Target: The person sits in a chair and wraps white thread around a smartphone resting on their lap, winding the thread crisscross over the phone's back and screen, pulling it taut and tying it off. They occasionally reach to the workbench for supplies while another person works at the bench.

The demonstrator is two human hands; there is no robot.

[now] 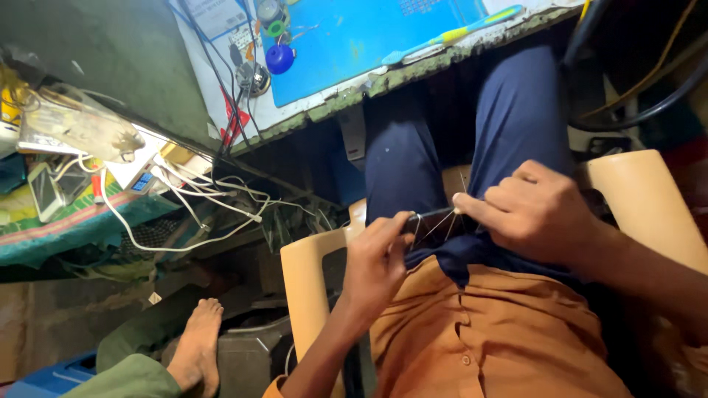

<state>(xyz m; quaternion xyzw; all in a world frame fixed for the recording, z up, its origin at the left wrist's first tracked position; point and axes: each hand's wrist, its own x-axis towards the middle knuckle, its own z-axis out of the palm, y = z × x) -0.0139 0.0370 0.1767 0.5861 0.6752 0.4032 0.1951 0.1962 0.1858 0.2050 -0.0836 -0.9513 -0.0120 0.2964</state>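
My left hand pinches a small dark object with thin metal wires over my lap. My right hand pinches the other end of the thin wires between thumb and forefinger. Both hands hover above my dark blue trousers and orange shirt. What the small object is cannot be made out. I sit on a beige plastic chair.
A workbench with a blue mat stands ahead, with a blue-yellow tool, a blue round knob and cables on it. White cables and a phone lie on a shelf at left. Another person's bare foot is lower left.
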